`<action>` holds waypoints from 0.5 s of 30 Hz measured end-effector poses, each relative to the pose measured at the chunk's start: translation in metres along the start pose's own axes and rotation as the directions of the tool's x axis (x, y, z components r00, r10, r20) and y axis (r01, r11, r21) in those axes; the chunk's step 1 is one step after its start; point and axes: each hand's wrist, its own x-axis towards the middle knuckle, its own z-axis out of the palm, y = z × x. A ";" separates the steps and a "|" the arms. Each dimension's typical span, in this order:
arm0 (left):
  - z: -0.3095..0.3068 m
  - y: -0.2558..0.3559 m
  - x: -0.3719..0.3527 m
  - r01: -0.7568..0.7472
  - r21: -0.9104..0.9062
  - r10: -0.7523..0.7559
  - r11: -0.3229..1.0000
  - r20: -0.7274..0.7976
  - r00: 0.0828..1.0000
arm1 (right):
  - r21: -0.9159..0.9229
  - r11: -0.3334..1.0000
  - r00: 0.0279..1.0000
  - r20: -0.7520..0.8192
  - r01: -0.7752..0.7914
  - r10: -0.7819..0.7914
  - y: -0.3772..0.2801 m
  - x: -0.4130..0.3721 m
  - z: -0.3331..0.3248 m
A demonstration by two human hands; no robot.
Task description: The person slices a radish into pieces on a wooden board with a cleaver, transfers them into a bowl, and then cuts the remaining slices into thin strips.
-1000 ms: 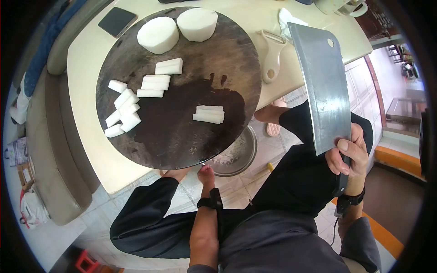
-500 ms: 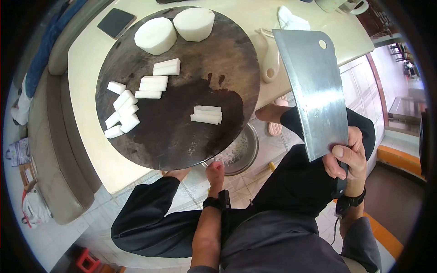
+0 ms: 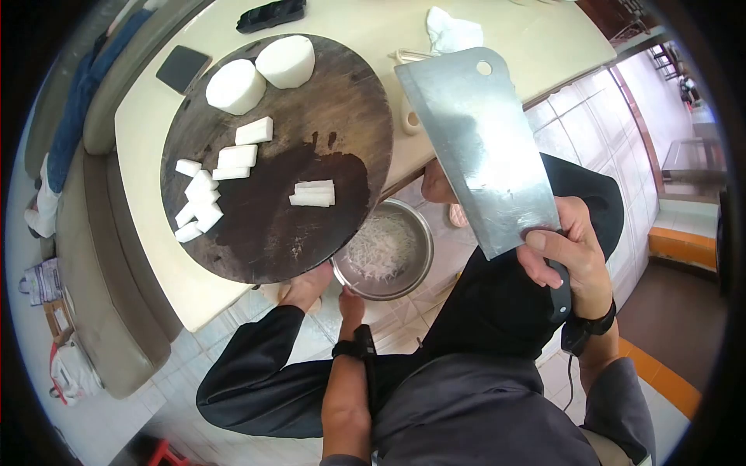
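In the head view, far more of the bowl now shows beyond the board than a second ago, and the board sits further left in the frame. The white shreds inside lie open to sight, within the left hand's reach. The left hand is at the bowl's near edge, its small visible part looking closed on the rim; each finger cannot be told apart. The right hand holds the cleaver up, fingers curled around the handle and thumb pressed at the blade's heel; the blade has swung left, covering most of the peeler.

The cut pieces keep their arrangement: two rounds at the board's far side, sticks near its right, more blocks toward the left. The wood has a dark, wet-looking patch. On the pale table are a phone, a black case and a cloth. A sofa runs along the left, with someone's blue trouser leg beyond; tiled floor lies below.
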 end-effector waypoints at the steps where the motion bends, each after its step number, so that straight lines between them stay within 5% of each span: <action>1: 0.002 0.020 -0.013 0.067 0.054 -0.072 0.996 0.086 0.994 | -0.024 0.999 0.999 0.028 0.024 -0.023 0.001 0.000 -0.002; 2: 0.004 0.032 -0.021 0.131 0.114 -0.148 0.985 0.166 0.975 | -0.047 0.998 0.997 0.057 0.047 -0.044 0.002 0.001 -0.002; 5: 0.084 -0.079 0.000 -0.116 0.344 -0.014 0.932 0.352 0.936 | -0.060 0.997 0.996 0.073 0.058 -0.053 0.005 0.002 -0.004; 6: 0.074 -0.039 0.006 -0.297 0.673 -0.255 0.678 0.594 0.763 | -0.061 0.996 0.996 0.073 0.060 -0.056 0.005 0.001 -0.004; 7: 0.054 0.000 -0.003 -0.297 0.672 -0.253 0.678 0.593 0.764 | -0.062 0.996 0.996 0.068 0.059 -0.055 0.005 0.001 -0.003; 9: 0.013 0.070 -0.027 0.223 0.289 -0.339 0.931 0.457 0.822 | -0.066 0.996 0.996 0.067 0.060 -0.055 0.006 0.000 -0.002; 15: 0.006 0.063 -0.028 0.132 0.445 -0.364 0.886 0.488 0.793 | -0.081 0.996 0.996 0.089 0.039 -0.032 0.008 0.002 -0.004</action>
